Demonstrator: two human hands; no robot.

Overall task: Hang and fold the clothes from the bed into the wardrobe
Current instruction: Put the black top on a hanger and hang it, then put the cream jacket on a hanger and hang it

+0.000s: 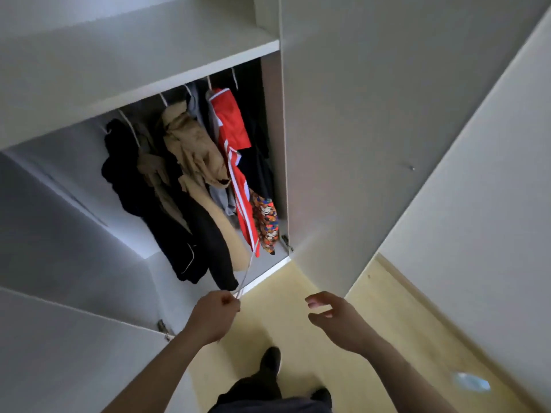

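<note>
Before the wardrobe (190,67), the left hand (213,315) pinched a white cord (246,274) from the red garment (235,162); the right hand (337,320) hung open, empty.

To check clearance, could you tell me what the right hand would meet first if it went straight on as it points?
Probably the white cord by the left hand; depth is unclear.

Dim, soft daylight w/ grey shadow in wardrobe (74,204) left of hands; slight motion blur, wide-angle bending at edges.
</note>
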